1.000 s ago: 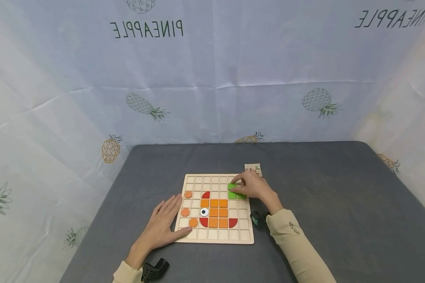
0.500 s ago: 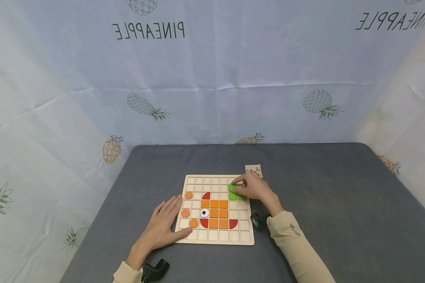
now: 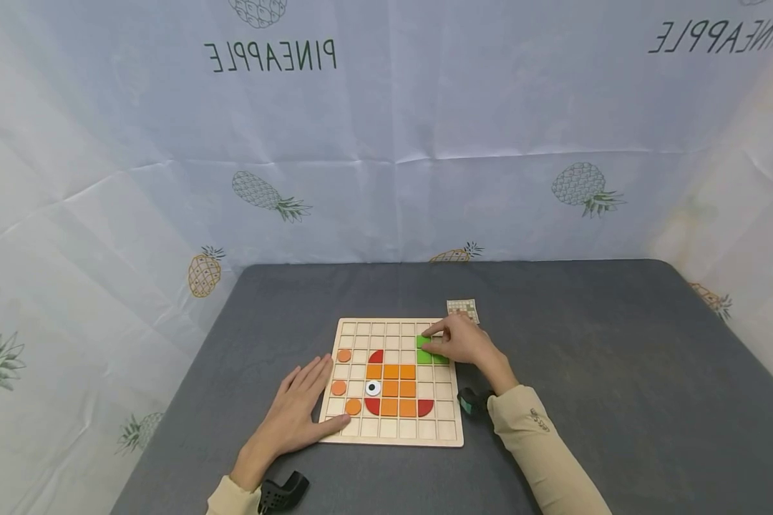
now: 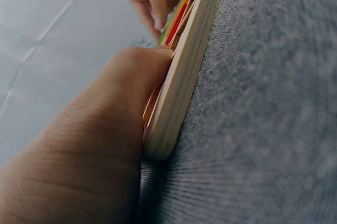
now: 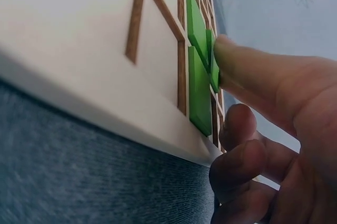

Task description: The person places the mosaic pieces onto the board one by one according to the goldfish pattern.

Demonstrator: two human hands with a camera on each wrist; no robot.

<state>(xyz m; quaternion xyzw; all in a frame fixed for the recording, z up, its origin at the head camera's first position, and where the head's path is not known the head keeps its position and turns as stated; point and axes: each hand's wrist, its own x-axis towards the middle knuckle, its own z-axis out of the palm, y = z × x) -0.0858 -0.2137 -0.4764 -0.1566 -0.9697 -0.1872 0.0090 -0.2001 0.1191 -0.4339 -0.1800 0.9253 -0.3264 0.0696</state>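
A wooden grid board [image 3: 428, 441] lies on the table, with colored tiles set in its cells. My left hand [image 3: 291, 415] rests along the board's left edge, fingers spread and thumb over the near left corner. At the far right of the grid, my right hand [image 3: 462, 340] pinches a green square tile [image 5: 212, 63] between thumb and index finger, low at the board. Two other green tiles [image 5: 199, 95] lie flat beside it. Orange squares [image 3: 391, 388], red quarter-round tiles [image 3: 425, 408], orange discs [image 3: 338, 388] and a white eye disc [image 3: 373, 388] fill other cells.
Behind the board's far right corner lies a small printed grid card [image 3: 462, 306], partly hidden by my right hand. The dark grey table [image 3: 586, 343] reaches back to a hanging cloth [image 3: 373, 200] with pineapple prints. A black wrist mount [image 3: 285, 492] sits by my left wrist.
Both hands and the tiles keep their places on the board. The whole head view shifts only very slightly.
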